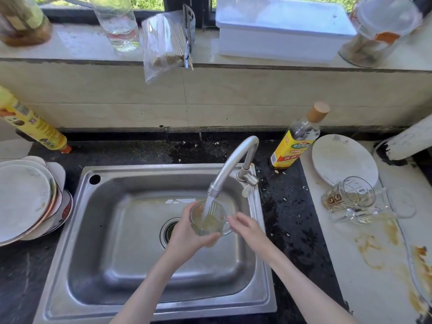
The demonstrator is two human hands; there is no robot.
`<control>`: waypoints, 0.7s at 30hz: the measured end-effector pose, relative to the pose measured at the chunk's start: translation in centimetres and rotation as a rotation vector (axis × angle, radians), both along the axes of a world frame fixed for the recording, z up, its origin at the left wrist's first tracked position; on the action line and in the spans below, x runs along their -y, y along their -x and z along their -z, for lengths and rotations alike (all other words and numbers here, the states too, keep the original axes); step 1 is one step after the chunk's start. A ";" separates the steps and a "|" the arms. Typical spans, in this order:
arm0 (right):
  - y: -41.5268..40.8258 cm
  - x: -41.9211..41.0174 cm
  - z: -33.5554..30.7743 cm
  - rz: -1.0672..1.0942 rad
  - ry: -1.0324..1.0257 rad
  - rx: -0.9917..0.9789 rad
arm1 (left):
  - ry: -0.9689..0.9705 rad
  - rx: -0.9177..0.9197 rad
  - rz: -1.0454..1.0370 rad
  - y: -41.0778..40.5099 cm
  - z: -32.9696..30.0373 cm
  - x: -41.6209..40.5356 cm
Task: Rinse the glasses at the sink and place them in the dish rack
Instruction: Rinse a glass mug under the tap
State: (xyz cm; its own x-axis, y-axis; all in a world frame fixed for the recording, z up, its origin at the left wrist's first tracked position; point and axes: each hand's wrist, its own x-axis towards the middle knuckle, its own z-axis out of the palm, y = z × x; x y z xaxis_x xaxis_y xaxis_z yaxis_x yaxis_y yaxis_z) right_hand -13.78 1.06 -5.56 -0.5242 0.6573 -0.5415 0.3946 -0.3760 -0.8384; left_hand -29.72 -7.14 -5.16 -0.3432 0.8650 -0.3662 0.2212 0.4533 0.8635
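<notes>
A clear glass mug [208, 220] is upright over the steel sink [121, 230], under the running tap [233, 164]. Water streams into it, and yellowish liquid sits at its bottom. My left hand [187, 232] grips the mug's body from the left and below. My right hand [245, 226] holds the mug at its handle side, fingers on the rim. Two more glass mugs [350, 198] lie on their sides on the white board at the right, with brownish residue in them.
Stacked plates [28, 197] fill the left counter. A yellow oil bottle [295, 141] and a white plate [343, 160] stand right of the tap. Brown spills [369, 249] stain the right board. A yellow bottle [30, 122] leans at the far left. Jars and a white box line the windowsill.
</notes>
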 end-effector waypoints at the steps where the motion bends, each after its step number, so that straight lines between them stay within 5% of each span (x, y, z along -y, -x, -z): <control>1: 0.0 -0.1 -0.1 0.015 0.030 -0.023 | 0.024 0.031 -0.014 0.1 -0.2 -0.1; 5: 0.8 -0.8 -1.1 0.091 0.099 0.014 | 0.170 0.092 -0.053 0.2 -0.7 -0.5; 10: 1.6 -1.4 -2.3 0.049 0.241 0.182 | 0.303 0.409 -0.110 -0.3 -0.8 -0.5; 15: 2.0 -2.2 -2.3 0.115 0.396 0.274 | 0.316 0.516 -0.029 0.0 -0.2 0.4; 21: 2.6 -2.2 -1.7 0.433 0.555 0.138 | 0.223 0.534 -0.079 0.0 -0.1 0.3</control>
State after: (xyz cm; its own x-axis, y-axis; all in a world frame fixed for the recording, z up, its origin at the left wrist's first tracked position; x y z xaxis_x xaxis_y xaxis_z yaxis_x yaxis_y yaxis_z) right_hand -16.38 3.22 -3.89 -0.1808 0.3994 -0.8988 0.2025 -0.8791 -0.4314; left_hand -29.71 -7.42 -5.08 -0.1217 0.7264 -0.6764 -0.2605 0.6342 0.7279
